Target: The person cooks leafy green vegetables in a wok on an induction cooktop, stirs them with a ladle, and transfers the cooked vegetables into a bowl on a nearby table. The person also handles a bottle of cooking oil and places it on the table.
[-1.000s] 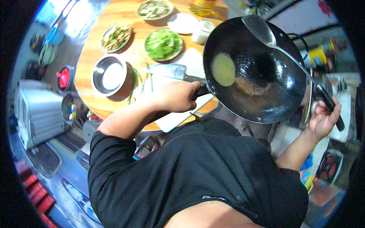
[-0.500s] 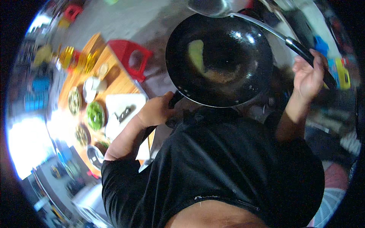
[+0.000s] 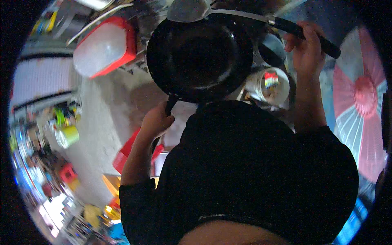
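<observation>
A black wok (image 3: pixel 198 57) is held in front of my body, its inside dark with a faint sheen. My left hand (image 3: pixel 157 120) is closed around the wok's black handle (image 3: pixel 171 104). With my right hand (image 3: pixel 308 53) I grip the black handle of a wok spatula (image 3: pixel 326 45). Its broad metal head (image 3: pixel 188 10) sits over the wok's far left rim; whether it touches the rim I cannot tell. No food can be made out in the wok, which is in shadow.
A white bucket (image 3: pixel 281 92) with scraps inside stands right of the wok. Far left is a red-rimmed, whitish container (image 3: pixel 102 49). A pink-and-white round, ribbed object (image 3: pixel 364 98) fills the right side. Lower left are a red stool (image 3: pixel 128 153) and a wooden table corner (image 3: pixel 112 185).
I have turned, wok and spatula with me. The table with its bowls and cutting board has mostly left the view; the bucket and red-rimmed container have come in. Both grips stay.
</observation>
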Tool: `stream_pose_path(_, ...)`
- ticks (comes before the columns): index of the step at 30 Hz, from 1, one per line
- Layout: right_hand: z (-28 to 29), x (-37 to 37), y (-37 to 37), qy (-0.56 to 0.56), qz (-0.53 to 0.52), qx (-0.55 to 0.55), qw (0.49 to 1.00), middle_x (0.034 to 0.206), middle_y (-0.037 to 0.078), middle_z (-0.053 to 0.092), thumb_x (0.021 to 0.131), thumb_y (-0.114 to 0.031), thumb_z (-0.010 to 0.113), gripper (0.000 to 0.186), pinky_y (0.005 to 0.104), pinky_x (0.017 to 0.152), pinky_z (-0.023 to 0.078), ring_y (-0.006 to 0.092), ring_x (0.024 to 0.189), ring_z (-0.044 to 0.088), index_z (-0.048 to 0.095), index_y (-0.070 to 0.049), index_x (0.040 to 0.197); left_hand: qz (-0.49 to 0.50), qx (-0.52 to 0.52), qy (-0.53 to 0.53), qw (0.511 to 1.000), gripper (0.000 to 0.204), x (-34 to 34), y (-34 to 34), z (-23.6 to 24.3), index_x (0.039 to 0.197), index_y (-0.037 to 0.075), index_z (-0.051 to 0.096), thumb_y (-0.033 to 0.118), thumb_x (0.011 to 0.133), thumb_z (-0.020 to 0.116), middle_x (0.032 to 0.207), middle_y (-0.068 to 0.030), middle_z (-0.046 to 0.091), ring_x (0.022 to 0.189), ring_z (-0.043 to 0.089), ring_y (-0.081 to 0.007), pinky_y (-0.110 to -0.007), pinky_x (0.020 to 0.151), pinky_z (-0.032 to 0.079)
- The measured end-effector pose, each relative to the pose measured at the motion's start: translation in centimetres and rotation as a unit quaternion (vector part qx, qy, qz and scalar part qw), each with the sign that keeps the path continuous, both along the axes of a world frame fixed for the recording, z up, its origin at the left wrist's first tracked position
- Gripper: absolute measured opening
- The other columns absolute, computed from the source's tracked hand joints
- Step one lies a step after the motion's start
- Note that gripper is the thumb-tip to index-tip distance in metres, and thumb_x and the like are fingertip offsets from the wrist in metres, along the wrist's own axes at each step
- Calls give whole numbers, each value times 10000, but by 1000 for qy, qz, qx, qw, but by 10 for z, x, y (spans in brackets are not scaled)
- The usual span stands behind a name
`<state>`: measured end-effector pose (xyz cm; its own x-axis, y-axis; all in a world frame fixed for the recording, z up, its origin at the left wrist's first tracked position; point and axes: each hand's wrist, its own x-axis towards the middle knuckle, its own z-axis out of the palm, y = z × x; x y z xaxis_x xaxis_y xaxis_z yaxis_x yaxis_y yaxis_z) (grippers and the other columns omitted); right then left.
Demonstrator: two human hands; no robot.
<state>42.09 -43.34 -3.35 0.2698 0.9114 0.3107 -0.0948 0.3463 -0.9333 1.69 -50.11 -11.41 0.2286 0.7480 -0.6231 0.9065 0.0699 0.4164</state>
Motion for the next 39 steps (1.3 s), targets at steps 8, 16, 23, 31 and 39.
stream_pose_path(8,-11,30,-100,44,-300,-28,952,702,110,613,903,-223,561,235,277,476,462,169,541,579,566,-8,1000,-232,-23,-42,971,452,51,113,-31,1154,5,489,170,750,607,952,-226,633,889,620,-388,-448,753,495)
stream_pose_path(16,-15,66,-193,71,-530,-99,839,822,119,615,909,-283,537,265,299,478,441,216,657,610,566,-45,1020,-324,-322,-88,885,442,187,144,-97,1151,1,472,100,761,655,820,-109,603,642,598,-181,-327,528,501)
stream_pose_path(23,-25,96,-231,61,-602,-148,782,741,116,597,860,-343,593,330,293,431,422,210,561,568,556,-44,995,-252,-580,-197,749,270,313,101,-176,1005,52,522,112,769,639,700,-44,539,519,509,-140,-276,453,427)
stream_pose_path(31,-39,109,-265,76,-636,-160,752,732,112,598,896,-338,568,277,292,396,422,194,516,550,527,-70,951,-93,-746,-247,611,123,390,46,-215,758,76,491,113,827,586,620,-8,456,495,418,-104,-237,453,346)
stream_pose_path(39,-60,121,-255,15,-600,-191,777,687,43,500,874,-470,552,387,228,416,343,122,515,446,477,-95,939,-126,-677,-238,685,129,386,52,-238,805,48,603,170,792,641,676,-29,557,565,511,-138,-287,519,410)
